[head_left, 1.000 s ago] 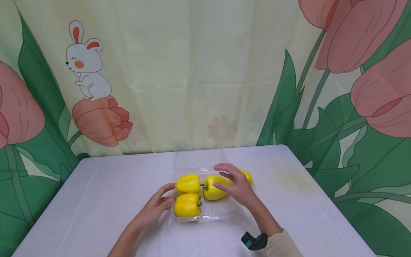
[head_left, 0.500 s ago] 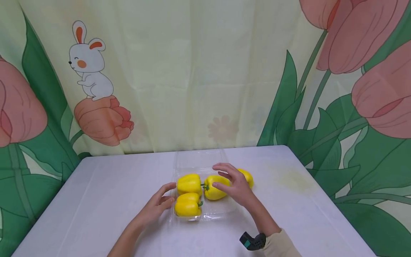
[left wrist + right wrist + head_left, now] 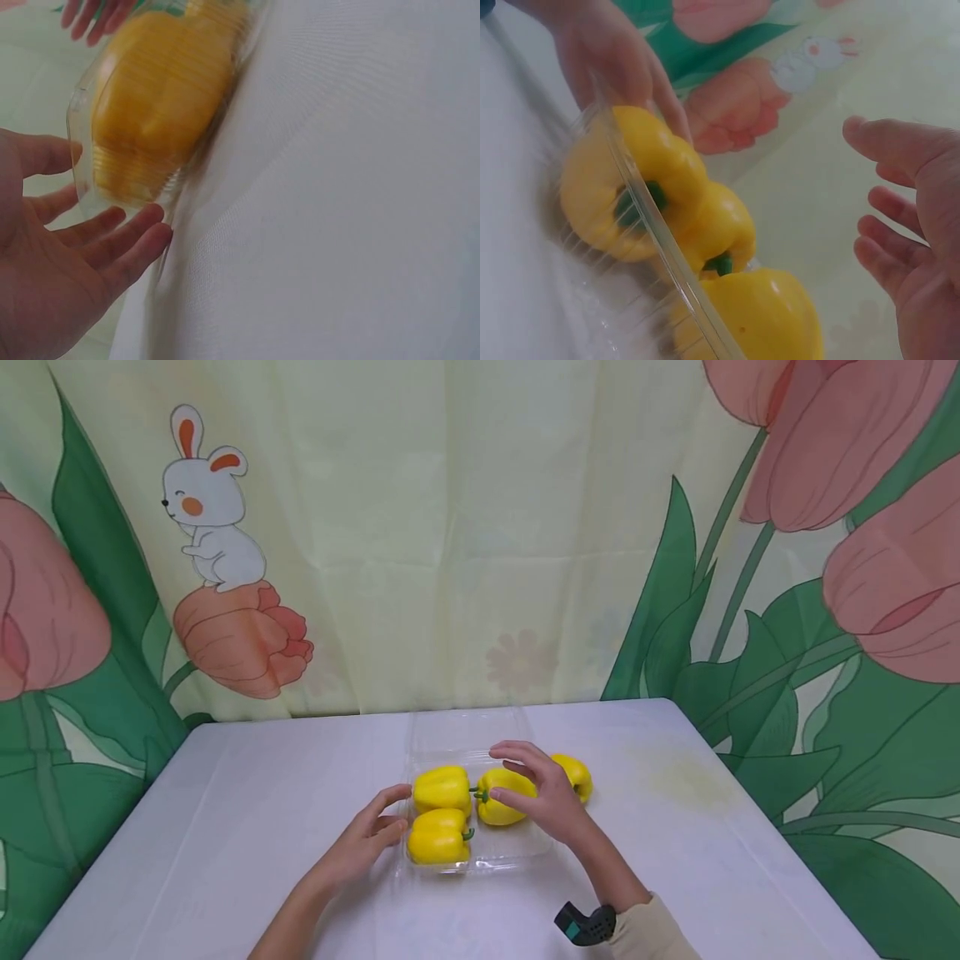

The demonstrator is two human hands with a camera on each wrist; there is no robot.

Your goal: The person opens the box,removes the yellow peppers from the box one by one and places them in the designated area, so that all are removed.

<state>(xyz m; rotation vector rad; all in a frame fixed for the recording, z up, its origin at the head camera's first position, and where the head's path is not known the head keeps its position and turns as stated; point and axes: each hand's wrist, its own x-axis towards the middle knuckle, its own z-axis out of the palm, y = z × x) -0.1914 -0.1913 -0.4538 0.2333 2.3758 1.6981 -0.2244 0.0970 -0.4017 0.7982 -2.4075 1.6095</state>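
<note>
Soft, even light, faint shadows on the white table [image 3: 247, 810], wrist views hazier (glints along the clear container [image 3: 664, 233])

Looking like a staged indoor set-up, showing a curtain [image 3: 420, 568] with a printed rabbit [image 3: 206, 506] and tulips [image 3: 832, 452] across the far side, and a white-covered table [image 3: 255, 810] near.

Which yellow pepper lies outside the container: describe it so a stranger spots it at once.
On the white table, find the clear container with three yellow peppers in it. Just past its right side, partly hidden by the right hand, lies the fourth yellow pepper, the only one outside.
</note>
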